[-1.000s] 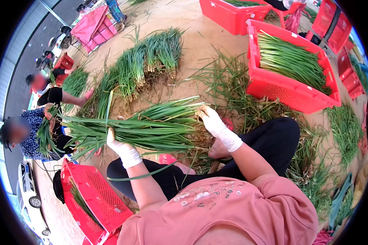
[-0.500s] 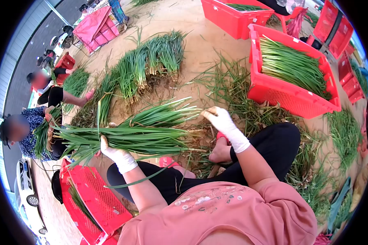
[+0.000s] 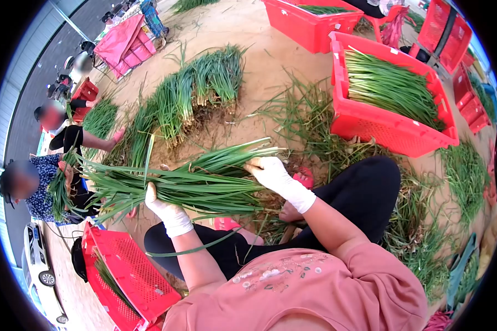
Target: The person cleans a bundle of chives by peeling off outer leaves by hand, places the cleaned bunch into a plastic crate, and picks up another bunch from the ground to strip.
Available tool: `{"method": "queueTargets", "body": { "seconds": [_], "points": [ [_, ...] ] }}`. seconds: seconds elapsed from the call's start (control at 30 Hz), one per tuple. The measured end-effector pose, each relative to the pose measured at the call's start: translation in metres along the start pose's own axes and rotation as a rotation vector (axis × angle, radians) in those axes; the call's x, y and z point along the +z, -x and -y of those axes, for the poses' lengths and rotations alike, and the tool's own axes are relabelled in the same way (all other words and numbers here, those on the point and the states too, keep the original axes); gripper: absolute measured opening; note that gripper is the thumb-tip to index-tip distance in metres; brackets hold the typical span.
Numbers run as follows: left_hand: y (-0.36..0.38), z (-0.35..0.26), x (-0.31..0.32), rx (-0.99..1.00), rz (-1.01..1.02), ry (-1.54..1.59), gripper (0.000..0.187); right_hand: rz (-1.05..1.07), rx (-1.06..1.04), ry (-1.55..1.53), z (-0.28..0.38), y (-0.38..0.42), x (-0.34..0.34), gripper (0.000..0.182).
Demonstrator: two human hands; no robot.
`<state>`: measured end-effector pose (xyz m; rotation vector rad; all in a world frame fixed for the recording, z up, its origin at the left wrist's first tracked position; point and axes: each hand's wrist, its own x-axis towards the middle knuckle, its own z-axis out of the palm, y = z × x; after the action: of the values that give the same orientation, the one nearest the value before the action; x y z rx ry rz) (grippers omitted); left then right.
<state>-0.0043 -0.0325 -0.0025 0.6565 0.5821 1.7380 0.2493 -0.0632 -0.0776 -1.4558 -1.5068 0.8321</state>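
Observation:
Both my hands wear white gloves. My left hand [image 3: 165, 208] is wrapped round the leafy middle of a bundle of long green stalks [image 3: 210, 190], its thumb on top. The leaf tips spread to the left, and the root ends point right. My right hand [image 3: 269, 174] is closed at the pale ends of the upper stalks [image 3: 226, 159]; its fingertips are pressed together, and exactly what they pinch is hard to make out. One long leaf hangs below the bundle across my left forearm.
A red crate [image 3: 392, 140] of stalks stands at the right, another crate [image 3: 130, 259] at lower left. Bunches [image 3: 190, 91] lie ahead on the ground among loose leaves [image 3: 320, 118]. Two people sit at the left, one person [image 3: 36, 176] holding stalks. My knees are bent beneath the bundle.
My right hand has moved left and slightly down, from the tips of the pale ends onto the stalks. My left hand, still round the bundle, has shifted slightly right.

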Motion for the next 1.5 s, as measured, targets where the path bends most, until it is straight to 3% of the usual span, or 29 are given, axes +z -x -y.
{"method": "queueTargets", "body": {
  "seconds": [0.07, 0.1, 0.23, 0.37, 0.47, 0.53, 0.57, 0.73, 0.83, 0.93, 1.0, 1.03, 1.07, 1.13, 1.2, 1.27, 1.33, 1.4, 1.47, 1.5],
  "points": [
    [-0.006, 0.004, -0.009, 0.049, -0.023, -0.015, 0.037, 0.013, -0.338, -0.074, 0.009, 0.001, 0.0, 0.018],
    [-0.002, 0.005, -0.008, 0.005, -0.031, -0.005, 0.038, 0.096, -0.225, -0.16, 0.007, 0.002, -0.002, 0.016],
    [-0.003, 0.004, -0.008, 0.014, -0.025, 0.039, 0.041, 0.052, 0.106, -0.012, -0.036, 0.003, -0.005, 0.027],
    [-0.005, 0.005, -0.007, -0.025, -0.046, 0.104, 0.043, 0.011, 0.133, 0.067, -0.045, 0.006, -0.005, 0.031],
    [-0.005, 0.011, -0.001, -0.039, -0.016, 0.069, 0.041, -0.068, 0.158, -0.073, -0.043, 0.003, -0.003, 0.031],
    [-0.001, 0.01, 0.005, -0.047, 0.003, 0.043, 0.04, 0.156, 0.502, -0.932, -0.034, 0.001, -0.013, 0.026],
    [0.0, 0.01, 0.009, -0.059, -0.016, 0.049, 0.038, 0.154, 0.545, -1.212, -0.035, -0.002, -0.011, 0.018],
    [0.003, 0.012, 0.01, -0.088, -0.018, 0.02, 0.031, 0.207, 0.519, -1.175, -0.035, -0.001, -0.005, 0.018],
    [0.001, 0.014, 0.006, -0.078, -0.004, -0.034, 0.029, 0.119, 0.519, -1.23, -0.036, -0.002, -0.001, 0.018],
    [0.005, 0.011, 0.016, -0.065, -0.054, -0.112, 0.029, 0.111, 0.56, -1.083, -0.035, 0.0, -0.004, 0.018],
    [0.0, 0.009, 0.008, -0.073, -0.053, -0.09, 0.029, 0.071, 0.427, -0.833, -0.025, 0.001, -0.012, 0.02],
    [-0.002, 0.009, 0.005, -0.079, -0.049, -0.071, 0.03, 0.022, 0.458, -0.699, -0.022, 0.004, -0.022, 0.022],
    [-0.001, 0.008, 0.008, -0.081, -0.05, -0.071, 0.03, -0.072, 0.429, -0.588, -0.039, 0.003, -0.021, 0.02],
    [0.002, 0.006, 0.019, -0.1, -0.147, 0.018, 0.028, -0.216, 0.5, -0.68, -0.053, 0.003, -0.031, 0.017],
    [0.005, 0.008, 0.019, -0.074, -0.131, -0.058, 0.026, -0.389, 0.485, -0.465, -0.072, -0.002, -0.045, 0.014],
    [-0.001, 0.011, 0.004, -0.035, -0.032, -0.059, 0.026, -0.513, 0.497, -0.493, -0.099, -0.002, -0.075, 0.015],
    [-0.002, -0.002, 0.001, -0.06, -0.117, 0.037, 0.026, -0.825, 0.52, -0.677, -0.133, 0.006, -0.117, 0.015],
    [0.001, -0.014, 0.003, 0.011, -0.136, 0.008, 0.032, -0.933, 0.362, -0.509, -0.16, 0.007, -0.145, 0.022],
    [-0.005, -0.02, -0.011, 0.033, -0.11, 0.084, 0.035, -0.778, 0.497, 0.541, -0.117, 0.005, -0.13, 0.029],
    [-0.008, -0.021, -0.02, 0.017, -0.065, 0.091, 0.036, -0.653, 0.4, 0.605, -0.089, 0.007, -0.115, 0.033]
  ]
}}
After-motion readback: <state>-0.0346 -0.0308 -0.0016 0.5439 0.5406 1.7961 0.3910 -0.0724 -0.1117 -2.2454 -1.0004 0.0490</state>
